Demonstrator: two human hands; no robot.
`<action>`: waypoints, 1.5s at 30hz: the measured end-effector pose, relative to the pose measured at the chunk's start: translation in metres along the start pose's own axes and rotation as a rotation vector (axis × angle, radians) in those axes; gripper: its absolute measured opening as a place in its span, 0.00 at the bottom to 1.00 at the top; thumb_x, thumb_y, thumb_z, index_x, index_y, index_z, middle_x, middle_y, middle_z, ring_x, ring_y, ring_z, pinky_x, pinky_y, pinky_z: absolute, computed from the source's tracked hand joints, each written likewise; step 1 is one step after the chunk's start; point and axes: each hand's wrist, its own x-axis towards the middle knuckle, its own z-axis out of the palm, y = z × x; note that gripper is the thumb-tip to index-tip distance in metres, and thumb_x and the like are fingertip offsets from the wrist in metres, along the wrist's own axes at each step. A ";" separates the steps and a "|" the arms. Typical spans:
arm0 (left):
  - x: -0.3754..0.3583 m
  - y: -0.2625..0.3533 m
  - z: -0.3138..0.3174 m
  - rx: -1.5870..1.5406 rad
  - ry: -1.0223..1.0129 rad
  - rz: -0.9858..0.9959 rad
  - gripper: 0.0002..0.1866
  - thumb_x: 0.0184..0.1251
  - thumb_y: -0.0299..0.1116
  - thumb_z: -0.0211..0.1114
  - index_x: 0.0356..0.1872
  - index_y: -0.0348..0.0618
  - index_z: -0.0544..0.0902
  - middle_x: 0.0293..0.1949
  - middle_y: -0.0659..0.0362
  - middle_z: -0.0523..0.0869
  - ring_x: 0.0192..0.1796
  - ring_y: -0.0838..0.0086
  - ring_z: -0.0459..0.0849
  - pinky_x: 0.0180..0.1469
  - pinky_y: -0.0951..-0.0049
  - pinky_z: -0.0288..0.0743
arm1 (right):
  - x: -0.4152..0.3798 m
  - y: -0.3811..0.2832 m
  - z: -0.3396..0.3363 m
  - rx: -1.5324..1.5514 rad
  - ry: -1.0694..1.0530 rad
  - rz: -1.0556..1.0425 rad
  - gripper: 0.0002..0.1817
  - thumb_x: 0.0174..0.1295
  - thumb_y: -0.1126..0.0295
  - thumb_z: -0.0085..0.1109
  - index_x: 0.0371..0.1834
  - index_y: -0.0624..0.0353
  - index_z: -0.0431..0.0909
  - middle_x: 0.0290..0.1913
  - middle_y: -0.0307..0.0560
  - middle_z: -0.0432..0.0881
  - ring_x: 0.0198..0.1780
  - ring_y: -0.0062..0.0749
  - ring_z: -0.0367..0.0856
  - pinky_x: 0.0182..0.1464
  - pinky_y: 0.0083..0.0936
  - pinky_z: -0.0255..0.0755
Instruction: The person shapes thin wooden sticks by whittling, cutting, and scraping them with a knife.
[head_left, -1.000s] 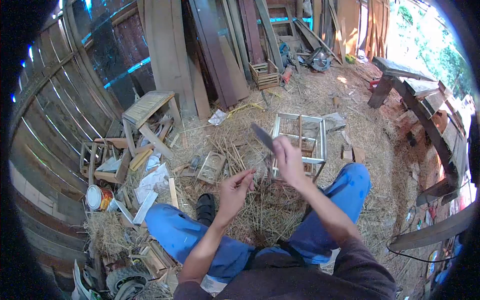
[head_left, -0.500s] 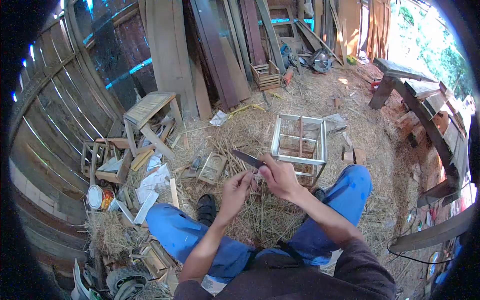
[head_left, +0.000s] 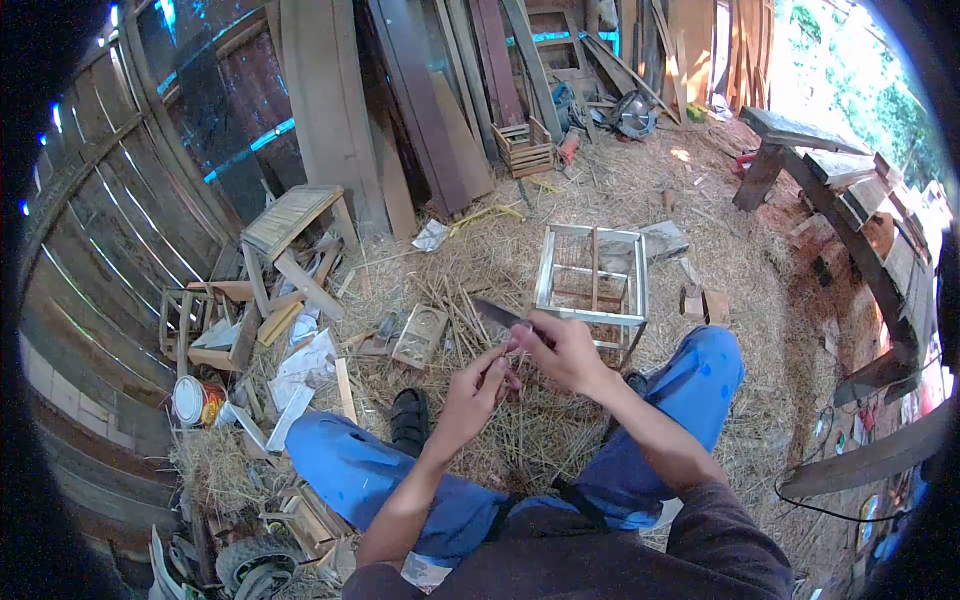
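A knife (head_left: 495, 313) with a dark blade is gripped in my right hand (head_left: 568, 357), its tip pointing up and to the left. Close beside it, my left hand (head_left: 468, 398) is closed in a pinch at the fingertips. Whatever lies between those fingers is too small to make out. Both hands meet above the straw-covered ground between my knees, with the thumb of the right hand close to the left fingertips. Just beyond my right hand stands a small wooden stool frame (head_left: 596, 262) with pale rails and no seat.
A slatted stool (head_left: 293, 218) stands at the left among wood scraps and a paint can (head_left: 188, 400). Long boards (head_left: 430, 110) lean at the back near a wooden crate (head_left: 524, 150) and a circular saw (head_left: 635, 115). A rough bench (head_left: 840, 230) stands on the right.
The knife and right hand have shifted slightly relative to the left fingers, with the right thumb now nearer them. The whole view has moved a little.
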 end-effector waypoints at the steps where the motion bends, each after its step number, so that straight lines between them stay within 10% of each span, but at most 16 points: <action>1: 0.000 0.002 0.000 0.021 0.009 0.006 0.19 0.81 0.37 0.53 0.65 0.40 0.78 0.29 0.65 0.84 0.28 0.88 0.70 0.29 0.80 0.66 | 0.003 0.005 0.000 0.020 0.077 -0.023 0.15 0.71 0.56 0.58 0.38 0.57 0.79 0.21 0.59 0.78 0.23 0.57 0.78 0.25 0.42 0.69; 16: -0.006 0.009 -0.010 0.286 0.139 0.086 0.15 0.78 0.37 0.58 0.51 0.37 0.86 0.27 0.67 0.80 0.30 0.85 0.71 0.33 0.78 0.68 | 0.011 0.022 -0.016 -0.081 0.238 0.134 0.13 0.77 0.64 0.46 0.43 0.62 0.75 0.21 0.62 0.78 0.25 0.58 0.82 0.28 0.49 0.72; 25: -0.002 0.006 -0.008 0.278 0.203 0.163 0.15 0.79 0.38 0.58 0.50 0.37 0.86 0.27 0.67 0.79 0.30 0.84 0.70 0.33 0.78 0.66 | 0.005 0.031 0.023 -0.167 0.285 -0.233 0.11 0.77 0.68 0.45 0.47 0.64 0.76 0.29 0.63 0.83 0.33 0.62 0.85 0.32 0.49 0.75; 29: -0.004 0.005 -0.014 0.320 0.177 0.077 0.15 0.79 0.38 0.58 0.50 0.38 0.86 0.27 0.67 0.78 0.30 0.84 0.71 0.34 0.77 0.67 | 0.029 0.018 -0.022 -0.058 0.312 0.223 0.11 0.77 0.66 0.46 0.47 0.62 0.75 0.27 0.67 0.79 0.30 0.65 0.83 0.32 0.52 0.72; 33: -0.006 0.009 -0.017 0.287 0.226 0.113 0.15 0.79 0.39 0.58 0.49 0.38 0.86 0.21 0.67 0.73 0.25 0.86 0.66 0.28 0.76 0.61 | 0.005 0.036 0.020 -0.170 0.369 -0.141 0.13 0.78 0.64 0.45 0.43 0.61 0.77 0.23 0.63 0.78 0.24 0.56 0.81 0.28 0.44 0.72; 37: -0.003 0.002 -0.026 0.359 0.247 0.262 0.14 0.78 0.38 0.58 0.49 0.38 0.86 0.18 0.66 0.69 0.22 0.85 0.63 0.24 0.75 0.58 | 0.024 0.017 -0.021 0.032 0.383 0.167 0.09 0.75 0.68 0.49 0.43 0.60 0.78 0.24 0.65 0.79 0.27 0.60 0.83 0.29 0.48 0.72; 44: -0.005 -0.001 -0.021 0.354 0.212 0.222 0.14 0.77 0.36 0.60 0.49 0.36 0.85 0.20 0.61 0.78 0.23 0.83 0.68 0.26 0.74 0.64 | 0.024 0.050 0.004 -0.100 0.498 -0.183 0.09 0.74 0.70 0.49 0.42 0.60 0.80 0.22 0.59 0.80 0.23 0.55 0.82 0.27 0.43 0.76; 45: -0.006 0.002 -0.021 0.367 0.225 0.234 0.14 0.76 0.36 0.60 0.49 0.35 0.85 0.21 0.60 0.79 0.23 0.83 0.70 0.26 0.75 0.65 | 0.027 0.029 -0.019 -0.003 0.404 0.194 0.10 0.74 0.71 0.48 0.44 0.59 0.81 0.22 0.61 0.80 0.22 0.54 0.82 0.25 0.44 0.74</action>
